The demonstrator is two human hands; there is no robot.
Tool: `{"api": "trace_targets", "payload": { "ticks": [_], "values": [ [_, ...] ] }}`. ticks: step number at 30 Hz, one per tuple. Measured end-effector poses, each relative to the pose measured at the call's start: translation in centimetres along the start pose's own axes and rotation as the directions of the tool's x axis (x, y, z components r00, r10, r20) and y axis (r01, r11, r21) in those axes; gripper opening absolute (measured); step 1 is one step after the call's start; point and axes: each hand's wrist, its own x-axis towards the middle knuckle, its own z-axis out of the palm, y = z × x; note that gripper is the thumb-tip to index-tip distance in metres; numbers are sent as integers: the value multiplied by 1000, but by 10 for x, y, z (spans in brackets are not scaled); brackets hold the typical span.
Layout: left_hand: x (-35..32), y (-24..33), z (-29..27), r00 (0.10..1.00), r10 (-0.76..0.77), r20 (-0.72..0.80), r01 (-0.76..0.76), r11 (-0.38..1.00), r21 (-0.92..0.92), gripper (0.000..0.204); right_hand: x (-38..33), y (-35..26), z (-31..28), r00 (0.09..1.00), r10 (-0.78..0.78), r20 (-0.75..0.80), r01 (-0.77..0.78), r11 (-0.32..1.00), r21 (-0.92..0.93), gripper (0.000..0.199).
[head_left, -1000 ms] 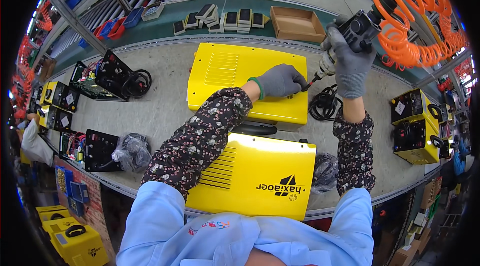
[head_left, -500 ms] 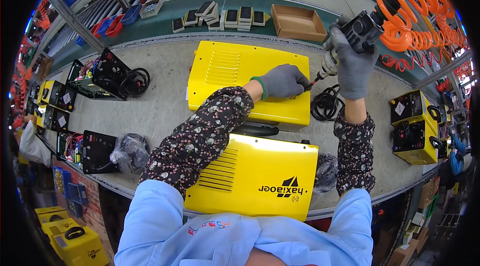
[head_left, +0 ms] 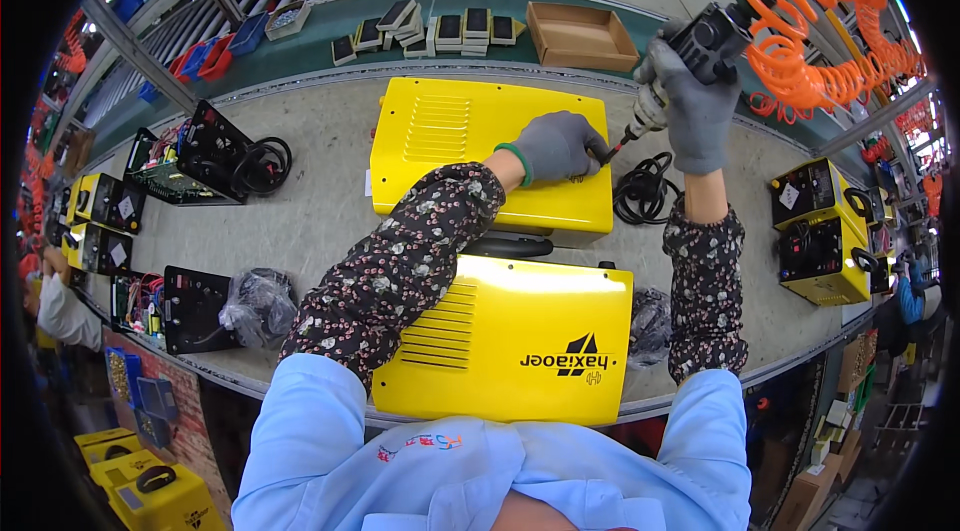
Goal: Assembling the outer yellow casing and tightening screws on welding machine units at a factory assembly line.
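Left hand (head_left: pixel 558 146), in a grey knit glove, presses flat on the far yellow metal cover (head_left: pixel 480 146), fingers gathered at its right edge, gripping nothing that shows. Right hand (head_left: pixel 693 111), gloved too, is wrapped tight around a black pneumatic screwdriver (head_left: pixel 690 56), tilted so its slim bit reaches that same edge; the tip seems to meet the left fingertips, though that is hard to tell. A springy orange coiled hose (head_left: pixel 820 41) trails off it. The cover is a glossy box with louvred vents, lying mid-table (head_left: pixel 320 201), with a second yellow cover (head_left: pixel 510 341) just nearer the body.
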Motion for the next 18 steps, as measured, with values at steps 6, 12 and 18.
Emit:
{"api": "trace_targets", "payload": {
  "ticks": [6, 12, 18],
  "values": [
    [6, 3, 9, 994, 67, -83, -66, 998, 15, 25, 6, -1, -4, 999, -41, -19, 42, 999, 16, 22],
    [7, -22, 12, 969, 110, -222, -122, 992, -41, 19, -8, -51, -62, 947, -319, 37, 313, 890, -331, 25],
    [-37, -7, -30, 940, -341, 35, 103, 185, -977, 23, -130, -68, -179, 986, 150, 76, -48, 687, -725, 31]
  ]
}}
